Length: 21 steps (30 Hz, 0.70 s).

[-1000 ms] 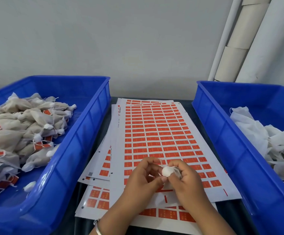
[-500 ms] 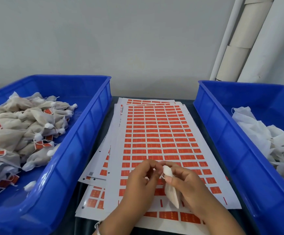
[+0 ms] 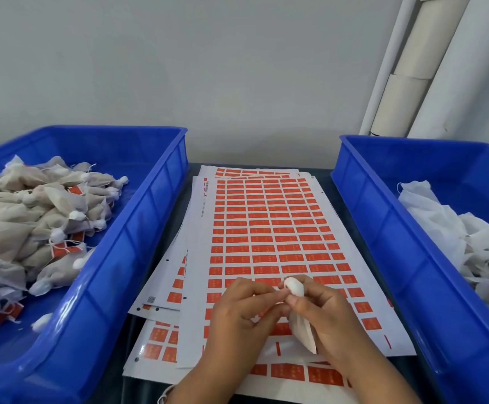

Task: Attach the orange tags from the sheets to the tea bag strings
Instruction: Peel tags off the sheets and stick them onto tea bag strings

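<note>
A stack of white sheets (image 3: 266, 228) printed with rows of orange tags lies between two blue bins. Over its near end my right hand (image 3: 325, 316) grips a white tea bag (image 3: 301, 328) near its bunched top, and the bag hangs down toward me. My left hand (image 3: 237, 313) has its fingers curled beside the bag's top and pinches at it, fingertips meeting those of my right hand. The string is too fine to make out. Whether a tag is between the fingers is hidden.
The blue bin on the left (image 3: 138, 258) holds a heap of several beige tea bags with orange tags. In the blue bin on the right (image 3: 383, 228) lies a pile of white untagged bags (image 3: 456, 243). Cardboard tubes (image 3: 406, 83) lean against the wall behind.
The tea bag went from a bunched ball between both hands to hanging down from my right hand. Both hands stayed over the near end of the sheets.
</note>
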Each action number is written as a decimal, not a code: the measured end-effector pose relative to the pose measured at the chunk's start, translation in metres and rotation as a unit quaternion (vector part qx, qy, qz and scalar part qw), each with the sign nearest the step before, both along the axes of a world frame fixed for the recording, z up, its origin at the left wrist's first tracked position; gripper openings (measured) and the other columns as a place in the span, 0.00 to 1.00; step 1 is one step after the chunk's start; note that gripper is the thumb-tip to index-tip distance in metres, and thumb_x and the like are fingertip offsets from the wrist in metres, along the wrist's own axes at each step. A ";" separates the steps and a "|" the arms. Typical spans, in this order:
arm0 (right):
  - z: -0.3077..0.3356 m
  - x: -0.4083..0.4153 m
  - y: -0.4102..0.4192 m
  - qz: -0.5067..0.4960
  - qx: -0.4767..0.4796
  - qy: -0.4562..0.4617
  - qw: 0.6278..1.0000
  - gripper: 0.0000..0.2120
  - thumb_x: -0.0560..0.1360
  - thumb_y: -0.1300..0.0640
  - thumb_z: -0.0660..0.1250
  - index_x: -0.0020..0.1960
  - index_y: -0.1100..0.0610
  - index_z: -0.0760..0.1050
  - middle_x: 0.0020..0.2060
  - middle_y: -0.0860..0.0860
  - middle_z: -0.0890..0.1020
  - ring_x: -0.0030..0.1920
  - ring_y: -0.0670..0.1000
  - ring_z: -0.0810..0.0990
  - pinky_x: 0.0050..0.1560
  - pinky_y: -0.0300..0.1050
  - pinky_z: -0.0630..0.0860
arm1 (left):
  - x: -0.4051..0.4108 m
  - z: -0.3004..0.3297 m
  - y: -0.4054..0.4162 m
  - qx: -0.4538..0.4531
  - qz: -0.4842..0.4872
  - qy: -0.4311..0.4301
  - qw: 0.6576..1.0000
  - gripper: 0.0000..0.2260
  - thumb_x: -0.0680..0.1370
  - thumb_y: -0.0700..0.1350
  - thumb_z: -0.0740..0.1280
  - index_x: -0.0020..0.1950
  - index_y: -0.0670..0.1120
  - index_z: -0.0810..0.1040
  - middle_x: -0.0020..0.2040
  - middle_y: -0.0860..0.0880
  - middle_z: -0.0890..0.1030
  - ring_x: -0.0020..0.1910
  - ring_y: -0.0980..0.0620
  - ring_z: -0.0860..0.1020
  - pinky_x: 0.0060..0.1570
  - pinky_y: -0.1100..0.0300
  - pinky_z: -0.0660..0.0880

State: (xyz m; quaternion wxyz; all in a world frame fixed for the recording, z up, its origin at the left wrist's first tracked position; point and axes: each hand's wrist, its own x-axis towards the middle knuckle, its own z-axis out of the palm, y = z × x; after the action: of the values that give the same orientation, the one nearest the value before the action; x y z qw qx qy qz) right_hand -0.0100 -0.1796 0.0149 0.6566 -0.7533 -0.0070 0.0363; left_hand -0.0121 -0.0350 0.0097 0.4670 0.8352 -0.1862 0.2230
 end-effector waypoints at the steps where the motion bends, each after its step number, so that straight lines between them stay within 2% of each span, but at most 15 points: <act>1: 0.001 -0.001 0.000 -0.002 -0.006 -0.004 1.000 0.10 0.62 0.38 0.66 0.42 0.29 0.78 0.45 0.35 0.82 0.49 0.39 0.79 0.42 0.32 0.74 | 0.000 -0.001 0.001 0.001 0.009 -0.011 1.000 0.11 0.69 0.49 0.68 0.49 0.53 0.84 0.42 0.69 0.73 0.37 0.56 0.77 0.38 0.71 0.75; 3: 0.002 -0.001 0.000 -0.009 -0.010 -0.006 1.000 0.08 0.62 0.40 0.67 0.40 0.32 0.80 0.43 0.34 0.81 0.47 0.33 0.77 0.35 0.28 0.73 | -0.001 0.000 0.002 -0.006 0.020 -0.003 1.000 0.10 0.69 0.49 0.67 0.47 0.51 0.85 0.40 0.69 0.73 0.36 0.58 0.77 0.37 0.73 0.75; 5: 0.002 -0.001 -0.001 -0.020 -0.013 0.000 1.000 0.04 0.65 0.43 0.69 0.39 0.39 0.81 0.42 0.33 0.81 0.47 0.31 0.76 0.32 0.24 0.72 | -0.002 0.001 0.002 -0.012 0.027 0.008 1.000 0.11 0.69 0.50 0.66 0.47 0.52 0.85 0.40 0.71 0.73 0.37 0.60 0.77 0.38 0.75 0.74; 8: 0.000 -0.001 -0.001 -0.022 -0.043 -0.002 0.999 0.02 0.71 0.49 0.69 0.40 0.42 0.80 0.42 0.33 0.81 0.46 0.31 0.76 0.31 0.25 0.72 | -0.003 0.002 0.001 -0.006 0.036 0.012 0.999 0.11 0.69 0.53 0.66 0.46 0.52 0.85 0.39 0.72 0.72 0.40 0.61 0.77 0.39 0.74 0.73; 11: -0.001 -0.001 0.000 -0.030 -0.063 0.001 0.998 0.01 0.71 0.48 0.69 0.41 0.42 0.79 0.41 0.32 0.81 0.46 0.30 0.76 0.35 0.27 0.70 | -0.002 0.000 0.001 0.012 0.043 0.043 0.998 0.11 0.70 0.56 0.63 0.45 0.55 0.83 0.39 0.71 0.71 0.45 0.65 0.75 0.40 0.75 0.71; 13: -0.002 -0.001 0.000 -0.038 -0.066 0.007 0.997 0.03 0.71 0.48 0.69 0.39 0.44 0.80 0.38 0.34 0.81 0.44 0.33 0.77 0.36 0.30 0.69 | -0.001 0.000 0.001 0.032 0.041 0.070 0.996 0.09 0.70 0.58 0.60 0.44 0.58 0.78 0.39 0.70 0.70 0.46 0.66 0.73 0.40 0.76 0.69; 17: -0.001 -0.001 0.001 -0.047 -0.088 0.014 0.995 0.06 0.72 0.50 0.70 0.37 0.48 0.80 0.35 0.37 0.81 0.40 0.44 0.79 0.36 0.32 0.70 | 0.004 0.000 0.006 0.138 0.061 0.076 0.986 0.08 0.75 0.56 0.60 0.49 0.56 0.75 0.45 0.66 0.69 0.42 0.64 0.70 0.43 0.79 0.64; 21: -0.002 -0.001 0.002 -0.032 -0.083 0.017 0.996 0.06 0.72 0.54 0.71 0.41 0.43 0.77 0.36 0.31 0.81 0.42 0.39 0.80 0.34 0.27 0.70 | 0.008 0.015 0.015 0.217 0.078 0.022 0.973 0.10 0.73 0.53 0.59 0.48 0.53 0.78 0.45 0.59 0.76 0.41 0.61 0.68 0.44 0.73 0.63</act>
State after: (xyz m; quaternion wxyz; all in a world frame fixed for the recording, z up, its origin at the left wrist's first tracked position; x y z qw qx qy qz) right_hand -0.0113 -0.1778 0.0130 0.5928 -0.8042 0.0316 0.0288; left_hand -0.0043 -0.0202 0.0244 0.2595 0.9332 -0.1541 0.1951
